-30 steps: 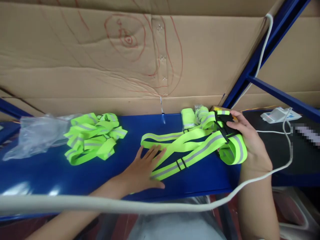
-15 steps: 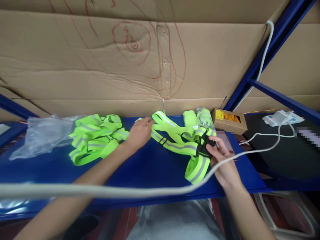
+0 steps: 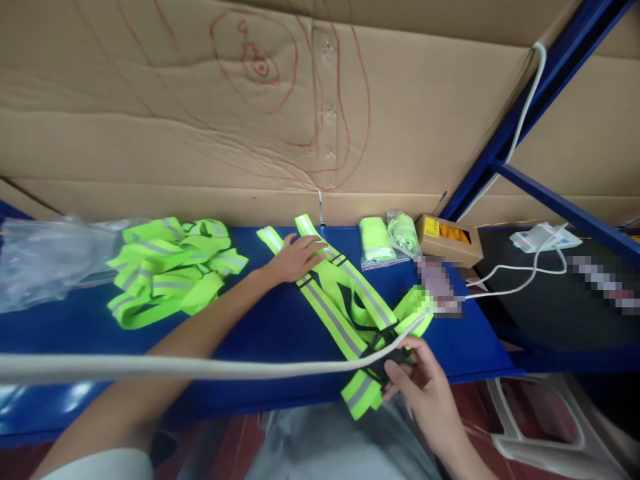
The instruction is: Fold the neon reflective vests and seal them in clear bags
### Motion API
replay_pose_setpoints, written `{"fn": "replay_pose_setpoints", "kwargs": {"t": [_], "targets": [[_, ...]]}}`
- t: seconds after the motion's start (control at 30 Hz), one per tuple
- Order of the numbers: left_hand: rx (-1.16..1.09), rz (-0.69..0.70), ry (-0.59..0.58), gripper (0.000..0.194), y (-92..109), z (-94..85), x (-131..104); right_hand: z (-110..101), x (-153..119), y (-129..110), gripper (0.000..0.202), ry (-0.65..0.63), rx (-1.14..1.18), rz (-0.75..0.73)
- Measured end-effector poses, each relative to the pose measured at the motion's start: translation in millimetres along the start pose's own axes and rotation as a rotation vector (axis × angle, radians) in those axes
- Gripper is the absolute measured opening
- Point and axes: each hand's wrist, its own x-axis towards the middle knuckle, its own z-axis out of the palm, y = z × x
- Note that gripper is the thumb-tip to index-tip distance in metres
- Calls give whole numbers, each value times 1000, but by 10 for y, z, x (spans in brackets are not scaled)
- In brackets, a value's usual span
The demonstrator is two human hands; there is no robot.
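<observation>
A neon-yellow reflective harness (image 3: 333, 317) with grey stripes and black sliders stretches across the blue shelf toward its front edge. Over its upper straps lies my left hand (image 3: 295, 259), fingers stretched out and touching the bands. My right hand (image 3: 425, 387) pinches the black joining piece at the harness's lower end, near the shelf edge. A short striped band (image 3: 361, 393) hangs below that piece. The white cable passes in front of part of the black piece. Left of my forearm, a loose heap of similar yellow straps (image 3: 167, 267) rests on the shelf.
Behind are two bagged, folded yellow bundles (image 3: 377, 239) and an open cardboard box (image 3: 450, 241). Clear plastic bags (image 3: 55, 260) lie at left. A white cable (image 3: 200, 368) crosses close to the camera. A blue frame post (image 3: 540, 100) and cardboard wall (image 3: 410, 113) bound the space.
My right hand has drawn the black piece toward me and left, down to the shelf edge. The straps now run straighter. My left hand has shifted slightly right onto them.
</observation>
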Motion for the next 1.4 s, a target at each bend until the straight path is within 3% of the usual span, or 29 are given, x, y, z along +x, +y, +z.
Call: {"fn": "replay_pose_setpoints", "kwargs": {"t": [0.13, 0.23, 0.33, 0.47, 0.53, 0.6, 0.73, 0.83, 0.97, 1.17, 1.27, 1.4], "targets": [[75, -10, 28, 43, -266, -114, 5, 412, 82, -9, 37, -80, 94, 14], [134, -52, 51, 39, -313, -216, 37, 645, 168, -9, 35, -156, 129, 9], [173, -115, 93, 40, -111, -372, -72, 661, 142, 19, 38, -276, 28, 44], [40, -121, 163, 38, 460, -667, -586, 352, -33, -39, 57, -414, -289, 2], [-103, -75, 177, 34, 732, -804, -907, 174, -82, -146, 51, -454, -455, -114], [-141, -60, 155, 32, 906, -891, -1170, 59, -65, -277, 42, -441, -645, -330], [-200, -84, 121, 33, 974, -899, -1400, 101, 114, -439, 45, -424, -1062, -869], [-287, -91, 140, 28, 1002, -870, -1409, 275, 293, -409, 48, -553, -1302, -1082], [-378, -55, 147, 24, 1173, -886, -1416, 459, 598, -346, 44, -684, -1449, -1052], [-482, -109, 178, 39, 1219, -955, -1393, 632, 1079, -527, 24, -841, -1352, -993], [-486, -179, 258, 54, 1158, -956, -1318, 743, 1211, -686, 18, -749, -1346, -1102], [-524, -301, 425, 76, 1083, -994, -1108, 849, 1331, -975, 27, -419, -1345, -1429]]}}
